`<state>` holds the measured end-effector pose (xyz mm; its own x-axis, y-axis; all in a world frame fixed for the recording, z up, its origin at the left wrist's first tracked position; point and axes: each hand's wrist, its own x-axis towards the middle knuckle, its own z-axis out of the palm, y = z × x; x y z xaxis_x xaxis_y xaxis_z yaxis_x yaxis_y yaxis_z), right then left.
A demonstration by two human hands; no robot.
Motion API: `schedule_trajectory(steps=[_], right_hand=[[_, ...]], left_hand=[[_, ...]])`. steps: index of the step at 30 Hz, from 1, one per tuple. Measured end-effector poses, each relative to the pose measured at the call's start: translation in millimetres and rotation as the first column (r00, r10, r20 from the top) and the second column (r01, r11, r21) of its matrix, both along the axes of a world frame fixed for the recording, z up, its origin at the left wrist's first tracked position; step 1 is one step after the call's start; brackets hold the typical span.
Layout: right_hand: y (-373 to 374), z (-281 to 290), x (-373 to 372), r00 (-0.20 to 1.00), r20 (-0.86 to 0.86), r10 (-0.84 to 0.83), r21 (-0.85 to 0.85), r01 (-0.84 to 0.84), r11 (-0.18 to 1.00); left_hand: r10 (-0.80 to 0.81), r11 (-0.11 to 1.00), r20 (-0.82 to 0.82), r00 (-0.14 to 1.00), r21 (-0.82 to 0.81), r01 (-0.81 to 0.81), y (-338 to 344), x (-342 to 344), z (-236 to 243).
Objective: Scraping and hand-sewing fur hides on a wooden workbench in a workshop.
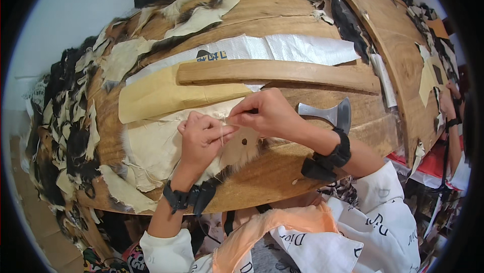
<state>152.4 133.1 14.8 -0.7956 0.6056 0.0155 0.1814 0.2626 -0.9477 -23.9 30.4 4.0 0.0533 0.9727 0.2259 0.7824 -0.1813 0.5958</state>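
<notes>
Both my hands meet over a pale hide piece [156, 147] that lies on the wooden table, its dark fur edge showing toward me. A thin whitish thread [222, 134] runs across the fingers of my left hand [201, 139], which are curled and pressed together. My right hand [264, 114] pinches thumb against forefinger close to my left fingertips, at the upper end of the thread. Whether a needle is between the fingers is too small to tell. A dark hole [244, 142] shows in the hide beside my left hand.
Beyond the hide lie yellow paper [151, 99], a long wooden bar [277, 74] and a silvery-white sheet [307, 48]. A metal blade [330, 114] rests beside my right forearm. Fur scraps [60, 122] heap at the left edge. Another person's hand [447, 102] works at far right.
</notes>
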Motion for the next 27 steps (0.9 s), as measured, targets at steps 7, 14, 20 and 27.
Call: schedule_trajectory(steps=[7,14,20,27], right_hand=[[-11.3,-9.9,8.3,0.974,0.186,-0.129,0.464,0.029,0.886],[-4.2,22.9,15.4,0.925,-0.140,0.353,-0.014,-0.358,0.933],[-5.2,-12.3,-2.4,0.995,0.034,-0.098,0.284,0.084,0.955],[-4.5,-2.2,27.0,0.976,0.171,-0.134,0.563,0.015,0.826]], left_hand=[[0.321,0.943,0.020,0.947,-0.103,-0.317,11.1,4.7,-12.5],[0.327,0.937,-0.102,0.939,-0.094,-0.337,9.3,3.8,-12.2],[0.207,0.977,0.255,0.945,-0.097,-0.188,-1.3,0.2,-4.8],[0.330,0.940,-0.063,0.942,-0.065,-0.334,10.6,5.2,-18.7]])
